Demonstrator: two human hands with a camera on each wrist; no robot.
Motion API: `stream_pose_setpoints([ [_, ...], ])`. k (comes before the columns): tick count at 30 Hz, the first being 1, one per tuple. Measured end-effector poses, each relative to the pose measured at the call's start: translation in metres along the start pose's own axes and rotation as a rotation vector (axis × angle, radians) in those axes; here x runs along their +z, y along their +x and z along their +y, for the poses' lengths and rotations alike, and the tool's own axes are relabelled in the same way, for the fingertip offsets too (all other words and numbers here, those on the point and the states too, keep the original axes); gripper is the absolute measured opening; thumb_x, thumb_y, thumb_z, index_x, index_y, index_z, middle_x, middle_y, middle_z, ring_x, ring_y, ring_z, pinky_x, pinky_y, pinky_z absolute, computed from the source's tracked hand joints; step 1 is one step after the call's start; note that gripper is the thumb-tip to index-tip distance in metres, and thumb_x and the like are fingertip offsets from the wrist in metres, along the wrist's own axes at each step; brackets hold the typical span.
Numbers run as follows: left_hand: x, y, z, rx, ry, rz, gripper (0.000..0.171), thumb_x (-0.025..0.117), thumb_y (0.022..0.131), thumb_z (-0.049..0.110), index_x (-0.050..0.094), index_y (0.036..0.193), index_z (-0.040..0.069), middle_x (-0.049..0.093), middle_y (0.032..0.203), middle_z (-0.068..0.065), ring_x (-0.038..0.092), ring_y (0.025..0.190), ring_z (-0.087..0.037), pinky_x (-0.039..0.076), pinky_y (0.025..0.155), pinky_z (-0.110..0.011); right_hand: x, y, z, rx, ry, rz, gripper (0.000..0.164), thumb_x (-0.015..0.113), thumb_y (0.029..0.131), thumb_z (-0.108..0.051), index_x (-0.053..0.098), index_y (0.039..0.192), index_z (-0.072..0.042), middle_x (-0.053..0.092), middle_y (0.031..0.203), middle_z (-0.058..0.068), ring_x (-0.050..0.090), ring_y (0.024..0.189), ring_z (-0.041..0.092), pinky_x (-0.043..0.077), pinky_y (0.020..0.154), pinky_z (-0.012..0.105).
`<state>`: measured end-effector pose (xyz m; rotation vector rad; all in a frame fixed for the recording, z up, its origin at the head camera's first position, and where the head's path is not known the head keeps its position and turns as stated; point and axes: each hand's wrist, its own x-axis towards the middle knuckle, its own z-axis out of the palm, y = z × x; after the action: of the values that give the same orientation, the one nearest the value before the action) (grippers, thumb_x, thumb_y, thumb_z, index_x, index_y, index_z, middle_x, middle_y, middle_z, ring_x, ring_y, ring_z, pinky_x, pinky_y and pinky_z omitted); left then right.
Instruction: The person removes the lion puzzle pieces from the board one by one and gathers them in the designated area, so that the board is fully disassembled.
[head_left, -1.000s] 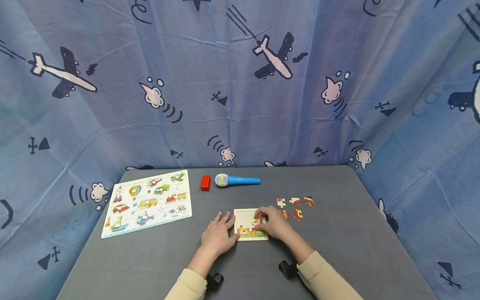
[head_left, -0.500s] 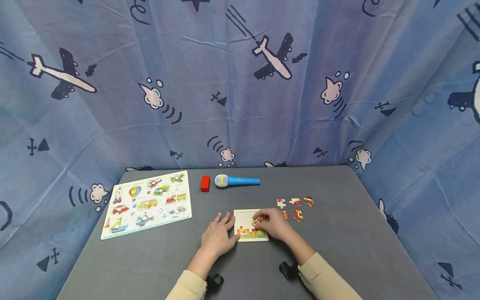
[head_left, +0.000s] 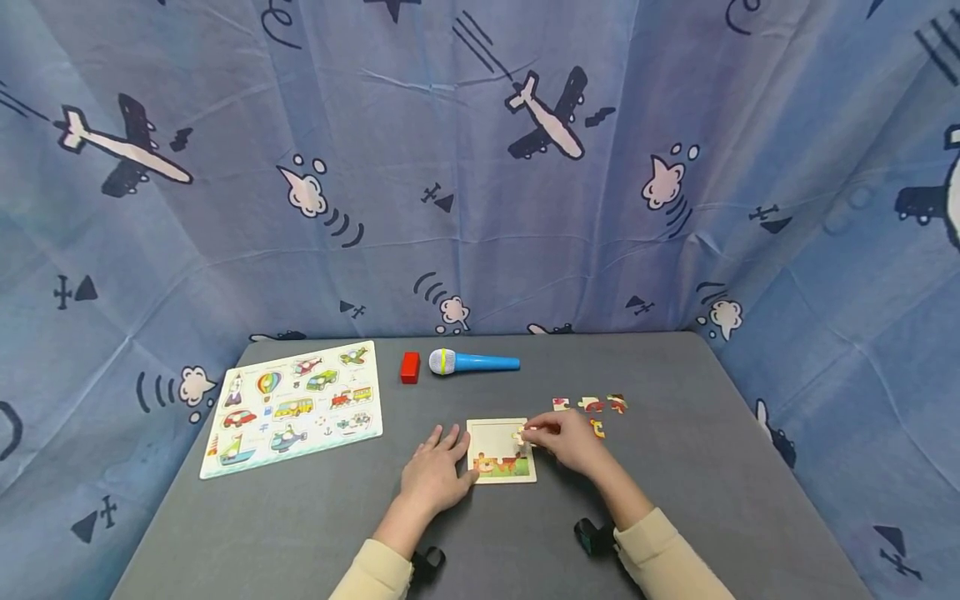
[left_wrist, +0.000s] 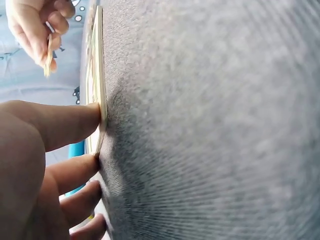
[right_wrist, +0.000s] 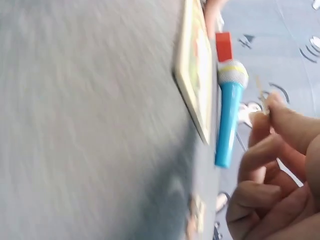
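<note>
Since the prev. frame, the R hand [head_left: 573, 439] has been shifted a bit outward, and the puzzle pc [head_left: 519, 435] pinched by it has been raised off the puzzle tray [head_left: 491, 432].

Head view: the puzzle pc is held over the tray's R side, gripped btwn thumb & fingers. The L hand [head_left: 437, 471] is laid on the desk [head_left: 675, 517], fingers spread, w/ thumb at the tray's near L corner. An orange & green animal pic [head_left: 501, 467] is seen along the tray's lower part, pale base above it. Loose pcs [head_left: 591, 404] are scattered on the desk to the R, partly hidden by the R hand. Farther back are seen a blue mic [head_left: 483, 362], red block [head_left: 409, 367] & picture board [head_left: 315, 408].

L wrist view: tray edge is touched by L thumb & a finger.

R wrist view (blurred): the puzzle pc is pinched at the fingertips, apart from the tray.
</note>
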<state>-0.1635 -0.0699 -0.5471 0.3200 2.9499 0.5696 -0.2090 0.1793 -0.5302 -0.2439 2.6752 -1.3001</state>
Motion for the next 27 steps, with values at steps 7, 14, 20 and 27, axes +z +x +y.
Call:
stream_pose_setpoints([
  [7, 0.0, -0.002, 0.002, 0.002, -0.023, -0.008, 0.065, 0.069, 0.092, 0.042, 0.053, 0.148, 0.014, 0.044, 0.158, -0.008, 0.031, 0.151, -0.035, 0.034, 0.118, -0.056, -0.036, -0.009, 0.017, 0.023, 0.061, 0.05, 0.025, 0.079, 0.089, -0.022, 0.072, 0.101, -0.001, 0.072, 0.077, 0.006, 0.06, 0.062, 0.013, 0.048, 0.055, 0.025],
  [14, 0.001, -0.003, 0.001, 0.007, -0.019, -0.023, 0.071, 0.071, 0.089, 0.047, 0.052, 0.15, 0.014, 0.043, 0.159, -0.007, 0.03, 0.152, -0.035, 0.034, 0.119, -0.056, -0.068, -0.017, 0.037, 0.072, 0.069, 0.14, 0.028, 0.08, 0.088, -0.023, 0.075, 0.102, 0.0, 0.075, 0.08, 0.009, 0.065, 0.062, 0.017, 0.053, 0.057, 0.031],
  [20, 0.002, -0.003, 0.0, 0.017, -0.016, -0.05, 0.082, 0.071, 0.087, 0.057, 0.047, 0.152, 0.014, 0.04, 0.161, -0.007, 0.028, 0.152, -0.035, 0.033, 0.119, -0.056, -0.089, -0.023, 0.054, 0.137, 0.008, 0.184, 0.032, 0.078, 0.09, -0.029, 0.074, 0.107, -0.003, 0.076, 0.083, 0.01, 0.067, 0.067, 0.023, 0.049, 0.056, 0.029],
  [27, 0.0, -0.003, 0.001, 0.026, -0.007, -0.021, 0.082, 0.072, 0.086, 0.055, 0.048, 0.152, 0.012, 0.041, 0.16, -0.008, 0.029, 0.152, -0.035, 0.032, 0.119, -0.056, -0.106, -0.023, 0.082, 0.183, -0.031, 0.198, 0.034, 0.079, 0.089, -0.029, 0.072, 0.103, 0.001, 0.074, 0.08, 0.007, 0.066, 0.066, 0.018, 0.048, 0.058, 0.027],
])
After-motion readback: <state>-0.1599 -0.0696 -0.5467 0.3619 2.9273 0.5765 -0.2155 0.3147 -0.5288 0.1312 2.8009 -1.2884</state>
